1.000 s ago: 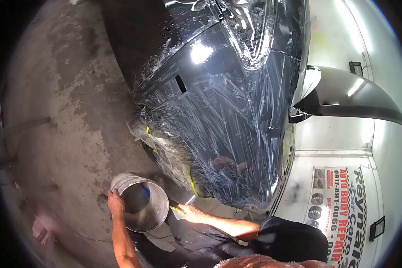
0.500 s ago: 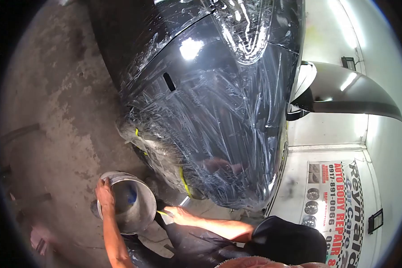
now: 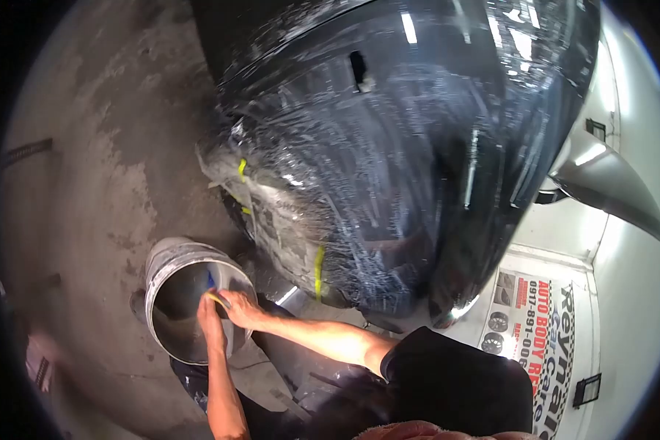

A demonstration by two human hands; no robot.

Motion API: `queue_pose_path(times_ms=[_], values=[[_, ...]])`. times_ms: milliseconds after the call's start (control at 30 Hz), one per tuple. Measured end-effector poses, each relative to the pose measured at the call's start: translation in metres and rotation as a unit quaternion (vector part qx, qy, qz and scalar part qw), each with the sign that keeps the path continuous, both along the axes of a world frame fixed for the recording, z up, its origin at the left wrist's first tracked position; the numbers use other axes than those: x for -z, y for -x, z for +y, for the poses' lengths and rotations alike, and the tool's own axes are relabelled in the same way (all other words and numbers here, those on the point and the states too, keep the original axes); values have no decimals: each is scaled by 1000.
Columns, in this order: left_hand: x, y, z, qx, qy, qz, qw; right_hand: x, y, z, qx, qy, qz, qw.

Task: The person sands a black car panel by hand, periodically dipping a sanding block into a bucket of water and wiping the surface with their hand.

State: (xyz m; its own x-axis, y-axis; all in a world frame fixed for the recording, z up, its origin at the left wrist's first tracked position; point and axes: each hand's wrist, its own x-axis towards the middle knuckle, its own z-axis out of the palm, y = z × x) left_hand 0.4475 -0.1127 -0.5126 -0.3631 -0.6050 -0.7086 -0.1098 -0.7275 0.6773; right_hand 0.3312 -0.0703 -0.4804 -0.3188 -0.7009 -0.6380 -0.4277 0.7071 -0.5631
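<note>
A pale bucket (image 3: 156,273) stands on the floor, and both my hands are over its mouth. My right hand (image 3: 243,311) is closed on a thin yellow piece (image 3: 217,298), whose kind I cannot tell. Up against that piece, my left hand (image 3: 210,317) has its fingers drawn together and meets the right hand. Something blue (image 3: 210,281) shows inside the bucket just beyond my fingers. Above the bucket in the view, a dark car body panel (image 3: 389,169) is covered with whitish streaks and has a small dark slot.
Crumpled plastic sheeting (image 3: 279,227) with yellow tape strips (image 3: 319,271) covers the car's lower edge. Stained concrete floor (image 3: 117,147) spreads to the left. On the right are a wall banner (image 3: 539,330), a grey curved panel (image 3: 609,176) and a lamp (image 3: 587,391).
My left hand has let go of the bucket's rim and come over its mouth. My right hand has moved left with the yellow piece to meet it. The view has shifted.
</note>
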Motion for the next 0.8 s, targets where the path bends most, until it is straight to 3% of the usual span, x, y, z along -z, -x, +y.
queue_pose_path(times_ms=[33,167,233,400,500,667,800], values=[[16,0,0,0,4,-13,1000,31,-7,13,-1,18,37,999],[77,15,-4,-68,-40,-106,991,80,2,-18,-10,-97,-16,995],[105,13,-16,-20,-59,-137,989,117,-3,-19,7,-94,14,995],[253,-18,16,114,-142,-191,965,182,-11,-47,23,-177,-38,983],[388,-25,102,37,-51,-192,979,221,-20,-50,55,-186,-97,976],[351,-46,68,15,-147,-223,964,296,-29,-27,167,-199,-184,948],[338,-52,58,-30,-189,-207,959,325,-35,-8,293,-189,-259,901]])
